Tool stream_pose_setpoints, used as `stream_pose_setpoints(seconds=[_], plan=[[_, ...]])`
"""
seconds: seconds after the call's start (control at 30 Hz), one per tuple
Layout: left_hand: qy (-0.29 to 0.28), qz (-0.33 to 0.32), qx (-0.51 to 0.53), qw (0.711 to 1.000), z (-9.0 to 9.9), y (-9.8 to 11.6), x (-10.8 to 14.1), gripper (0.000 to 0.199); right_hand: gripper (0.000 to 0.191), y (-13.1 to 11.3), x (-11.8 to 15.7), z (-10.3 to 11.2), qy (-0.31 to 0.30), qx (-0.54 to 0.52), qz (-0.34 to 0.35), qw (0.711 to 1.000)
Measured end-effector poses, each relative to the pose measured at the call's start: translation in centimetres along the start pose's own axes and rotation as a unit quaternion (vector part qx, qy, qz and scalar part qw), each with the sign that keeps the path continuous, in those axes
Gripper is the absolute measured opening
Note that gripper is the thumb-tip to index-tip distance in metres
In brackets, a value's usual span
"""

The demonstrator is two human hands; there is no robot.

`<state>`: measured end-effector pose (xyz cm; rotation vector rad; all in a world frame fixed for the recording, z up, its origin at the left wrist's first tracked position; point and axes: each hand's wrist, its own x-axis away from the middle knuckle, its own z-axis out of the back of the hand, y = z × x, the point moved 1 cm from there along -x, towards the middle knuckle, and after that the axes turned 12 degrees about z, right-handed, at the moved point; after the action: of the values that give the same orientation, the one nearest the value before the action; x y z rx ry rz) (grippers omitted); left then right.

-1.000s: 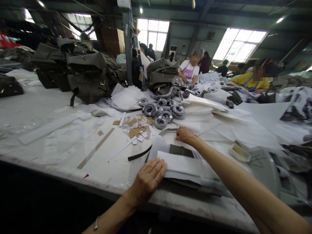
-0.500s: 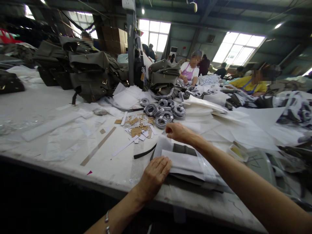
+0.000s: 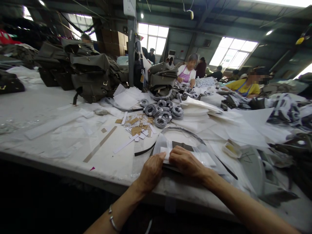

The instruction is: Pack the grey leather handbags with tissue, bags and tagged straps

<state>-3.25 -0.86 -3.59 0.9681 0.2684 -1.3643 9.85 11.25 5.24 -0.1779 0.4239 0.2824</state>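
Side by side near the table's front edge, my left hand [image 3: 151, 170] and my right hand [image 3: 186, 162] are both closed on a folded white packing sheet [image 3: 206, 158]. Under and behind the sheet lies a dark grey-green bag piece [image 3: 181, 145], largely covered by the sheet and my hands. A dark strap [image 3: 145, 150] sticks out from its left side. Another strap, wrapped in clear film [image 3: 187, 131], arches behind the piece. My fingertips nearly meet at the sheet's left part; the fingers' undersides are hidden.
Coiled wrapped straps [image 3: 160, 112] and loose tags [image 3: 136, 130] lie beyond my hands. Finished dark bags [image 3: 90, 73] stand at back left, by a post [image 3: 131, 48]. White sheets [image 3: 234, 125] and a small plastic tub [image 3: 232, 149] lie right. Co-workers sit across the table.
My right hand has come down from above the piece's far edge to the white sheet beside my left hand. My left fingers, flat before, now curl at the sheet. The arched strap shows.
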Motion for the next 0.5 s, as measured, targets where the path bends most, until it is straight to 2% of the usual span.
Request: stream_pose_setpoints(seconds=[0.13,0.23,0.33,0.4,0.5], plan=[[-0.024,-0.003,0.025,0.999,0.2,-0.1,-0.2,0.061,0.027,-1.0,-0.2,-0.9,0.04,-0.005,0.031,0.999],[-0.03,-0.009,0.031,0.999,0.2,-0.2,-0.4,0.046,0.026,-2.2,-0.2,-1.6,0.055,-0.016,0.025,0.998],[-0.032,-0.01,0.02,0.999,0.1,-0.3,-0.3,0.031,0.019,-4.0,0.4,-1.2,0.057,-0.045,0.01,0.997],[-0.029,-0.012,0.017,0.999,0.0,-0.4,-0.2,0.03,0.017,-4.6,0.9,-0.4,0.085,-0.039,-0.017,0.995],[-0.035,-0.014,0.017,0.999,0.0,-0.4,-0.2,0.036,0.018,-3.7,1.4,0.4,0.112,0.021,-0.125,0.986]])
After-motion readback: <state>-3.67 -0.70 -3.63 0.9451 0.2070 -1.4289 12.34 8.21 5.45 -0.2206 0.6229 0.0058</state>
